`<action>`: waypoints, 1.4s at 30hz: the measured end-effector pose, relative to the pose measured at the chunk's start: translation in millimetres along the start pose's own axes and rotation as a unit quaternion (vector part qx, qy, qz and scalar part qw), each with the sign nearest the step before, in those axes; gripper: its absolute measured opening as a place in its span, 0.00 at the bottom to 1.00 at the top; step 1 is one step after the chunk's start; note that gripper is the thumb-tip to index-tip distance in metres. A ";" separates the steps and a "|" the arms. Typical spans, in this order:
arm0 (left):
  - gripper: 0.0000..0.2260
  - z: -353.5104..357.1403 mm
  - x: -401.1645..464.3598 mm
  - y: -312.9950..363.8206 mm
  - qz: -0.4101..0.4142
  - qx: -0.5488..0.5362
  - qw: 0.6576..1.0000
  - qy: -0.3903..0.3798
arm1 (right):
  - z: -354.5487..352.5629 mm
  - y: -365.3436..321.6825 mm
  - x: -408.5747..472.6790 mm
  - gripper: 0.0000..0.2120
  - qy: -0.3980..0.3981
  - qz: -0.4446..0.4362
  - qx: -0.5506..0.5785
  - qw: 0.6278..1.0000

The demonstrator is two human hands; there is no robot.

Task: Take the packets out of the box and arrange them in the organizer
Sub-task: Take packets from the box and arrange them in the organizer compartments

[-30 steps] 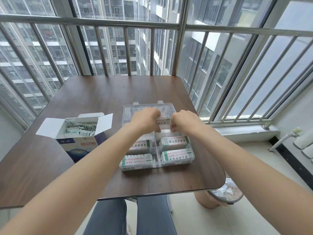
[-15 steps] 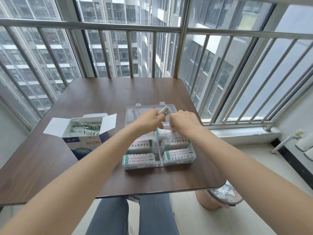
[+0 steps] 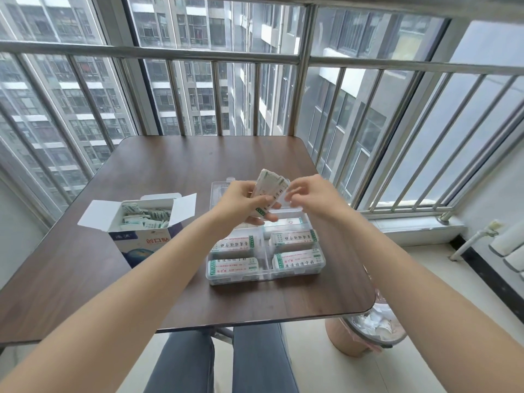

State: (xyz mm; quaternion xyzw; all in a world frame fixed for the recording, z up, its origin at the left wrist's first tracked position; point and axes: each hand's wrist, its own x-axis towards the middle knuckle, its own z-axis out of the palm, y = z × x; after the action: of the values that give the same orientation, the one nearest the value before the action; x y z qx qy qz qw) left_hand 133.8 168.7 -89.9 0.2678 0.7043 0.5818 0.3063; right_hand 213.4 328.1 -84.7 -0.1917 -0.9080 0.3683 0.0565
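Your left hand [image 3: 241,199] is at the centre of the frame, raised above the far end of the clear plastic organizer [image 3: 265,275]. Its fingers and thumb are curled round a fanned stack of white, green-edged packets [image 3: 269,191], which stand tilted upward out of the grip.

Your right hand [image 3: 307,194] is just to the right of that stack, fingers loosely bent toward its edge. The fingertips are blurred, so I cannot tell whether they pinch a packet or only touch the stack.

The organizer sits on the dark wooden surface [image 3: 175,171], below centre and slightly right, with its clear lid [image 3: 219,191] open on the far side. The four compartments nearest the bottom of the frame each hold a flat stack of packets with green and red print. The back right compartment seems to hold something white; the one beside it is hidden behind your left hand.

The cardboard box [image 3: 141,236] stands at centre left, well apart from the organizer, blue and white with red lettering, its flaps open and loose packets heaped inside.

At lower right, on the floor beside the surface's corner, a lined waste bin [image 3: 365,333] holds crumpled white paper.
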 end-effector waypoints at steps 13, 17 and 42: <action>0.12 -0.5 -25.1 6.0 -0.036 -0.023 0.996 -0.083 | 8.6 -12.2 -36.4 0.11 0.038 -0.044 0.248 0.967; 0.12 -5.0 -28.9 5.7 -0.018 0.005 0.999 -0.031 | 11.5 -19.0 -42.3 0.13 0.033 -0.050 0.255 0.965; 0.11 -19.2 -40.1 -4.9 0.052 0.022 0.994 0.093 | 23.4 -26.9 -39.3 0.08 0.050 0.020 0.254 0.966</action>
State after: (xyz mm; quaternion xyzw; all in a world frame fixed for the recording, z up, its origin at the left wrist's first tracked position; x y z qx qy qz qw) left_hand 146.3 125.8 -87.3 0.2550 0.7274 0.6038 0.2032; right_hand 235.6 280.0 -81.5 -0.2073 -0.7769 0.5775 0.1412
